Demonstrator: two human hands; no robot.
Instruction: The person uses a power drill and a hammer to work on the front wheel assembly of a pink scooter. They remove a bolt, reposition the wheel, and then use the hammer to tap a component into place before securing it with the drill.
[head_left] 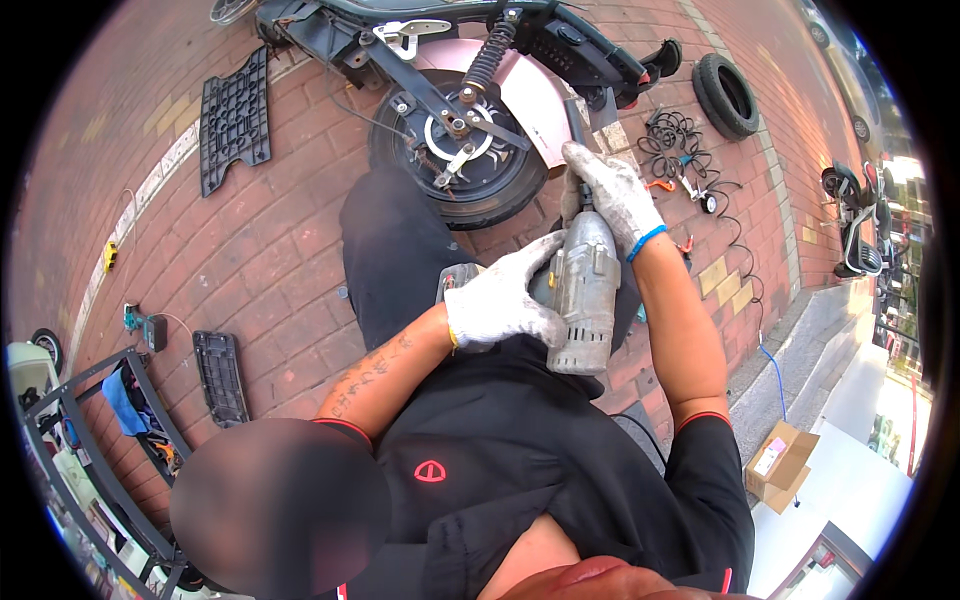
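Note:
A worn silver-grey cordless impact wrench (587,300) lies in front of my torso, its nose pointing away from me. My left hand (505,295), in a white work glove, wraps its grip, with the battery end (458,282) showing on the left. My right hand (615,195), also gloved, closes around the tool's nose; what the fingertips pinch there is mostly hidden. Just ahead is the rear wheel (505,185) of a scooter, with a pink fender (530,95) and a coil-spring shock absorber (490,58). The tool is apart from the wheel.
A loose tyre (703,95) and a coiled black hose (672,140) lie at the far right. Black plastic panels (235,125) (220,378) and a teal power tool (153,332) are on the brick paving at left. A metal rack (75,425) stands near left, a cardboard box (775,480) near right.

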